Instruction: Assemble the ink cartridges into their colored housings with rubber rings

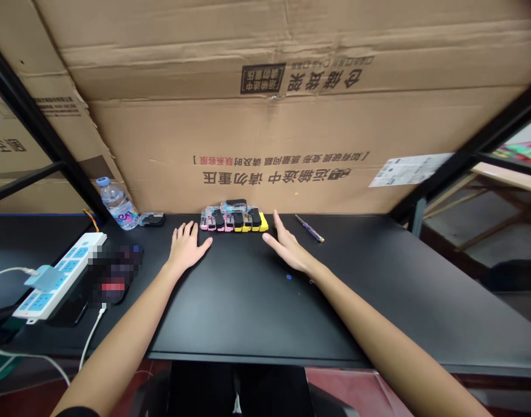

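A row of small plastic pieces (234, 220) in pink, yellow, black and clear stands against the cardboard at the back of the black table. At least one more piece (233, 206) lies on top of the row. My left hand (187, 246) rests on the table just left of the row, fingers spread and nothing held. To the right of the row is my right hand (286, 243), turned on its edge, with thumb and fingers apart and nothing in it. A thin screwdriver (310, 229) with a see-through purplish handle lies beyond that hand.
Left of my hands are a water bottle (118, 204), a black and clear piece (152, 219), a white power strip (63, 278) and a phone (115, 278) on a cable. Cardboard (256, 127) walls the back. Black metal posts (469, 145) stand at both sides.
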Motion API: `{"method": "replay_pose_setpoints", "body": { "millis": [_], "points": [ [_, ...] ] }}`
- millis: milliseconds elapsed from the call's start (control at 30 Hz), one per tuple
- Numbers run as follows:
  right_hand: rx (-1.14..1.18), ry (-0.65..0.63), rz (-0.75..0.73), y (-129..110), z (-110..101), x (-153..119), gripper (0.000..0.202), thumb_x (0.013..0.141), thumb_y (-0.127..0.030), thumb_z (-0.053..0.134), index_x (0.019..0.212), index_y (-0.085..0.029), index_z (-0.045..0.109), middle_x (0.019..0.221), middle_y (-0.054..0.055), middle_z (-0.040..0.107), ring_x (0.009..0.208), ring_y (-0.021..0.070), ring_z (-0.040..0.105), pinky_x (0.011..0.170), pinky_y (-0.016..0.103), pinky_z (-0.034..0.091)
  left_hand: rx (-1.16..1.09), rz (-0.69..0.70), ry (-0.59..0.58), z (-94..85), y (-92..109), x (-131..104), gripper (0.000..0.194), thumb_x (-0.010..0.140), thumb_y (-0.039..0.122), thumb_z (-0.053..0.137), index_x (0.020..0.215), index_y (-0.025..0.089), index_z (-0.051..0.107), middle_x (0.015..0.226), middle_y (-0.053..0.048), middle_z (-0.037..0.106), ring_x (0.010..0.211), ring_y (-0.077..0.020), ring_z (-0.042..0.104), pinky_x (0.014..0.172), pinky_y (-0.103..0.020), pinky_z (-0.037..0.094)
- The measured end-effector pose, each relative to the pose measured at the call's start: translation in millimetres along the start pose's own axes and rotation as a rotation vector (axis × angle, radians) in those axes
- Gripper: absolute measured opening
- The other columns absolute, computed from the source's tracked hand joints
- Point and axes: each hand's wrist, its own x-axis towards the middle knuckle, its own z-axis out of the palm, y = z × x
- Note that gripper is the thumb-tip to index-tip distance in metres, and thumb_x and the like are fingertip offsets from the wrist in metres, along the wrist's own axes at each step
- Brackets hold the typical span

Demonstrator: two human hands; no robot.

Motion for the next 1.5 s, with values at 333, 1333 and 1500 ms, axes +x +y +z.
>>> {"method": "replay_pose_setpoints", "body": {
  "millis": [333, 1333, 1500],
  "points": [
    [-0.11, -0.258, -0.08, 0, -3, -7, 0.152, 0.07, -0.083, 0.08, 0.174, -0.025, -0.015, 0.182, 0.021, 0.003, 0.167, 0.0476, 0.003, 0.132, 0.069, 0.015, 0.03, -0.008, -0.045, -6.4, 4, -1, 0.078, 0.105, 0.063, 0.045, 0.163, 0.01, 0.046, 0.173, -0.018, 0.04, 0.161, -0.0409, 0.032, 0.132, -0.057, 0.025],
    [-0.448, 0.023, 0.072, -13, 12, 8, 0.084, 0.104, -0.068, 0.044, 0.163, -0.01, 0.047, 0.174, 0.019, 0.038, 0.163, 0.0386, 0.03, 0.133, 0.052, 0.026, 0.061, 0.019, -0.115, -1.7, 3, -1, 0.091, 0.105, 0.07, 0.033, 0.17, 0.006, 0.032, 0.179, -0.017, 0.024, 0.167, -0.0381, 0.018, 0.135, -0.059, 0.017],
    [-0.442, 0.037, 0.057, -7, 15, 10, 0.08, 0.104, -0.065, 0.046, 0.163, -0.01, 0.046, 0.173, 0.019, 0.04, 0.162, 0.039, 0.032, 0.133, 0.053, 0.026, 0.063, 0.023, -0.098, -5.7, -1, 3, 0.087, 0.104, 0.072, 0.033, 0.169, 0.015, 0.037, 0.179, -0.012, 0.027, 0.167, -0.036, 0.019, 0.136, -0.061, 0.011]
  ]
}}
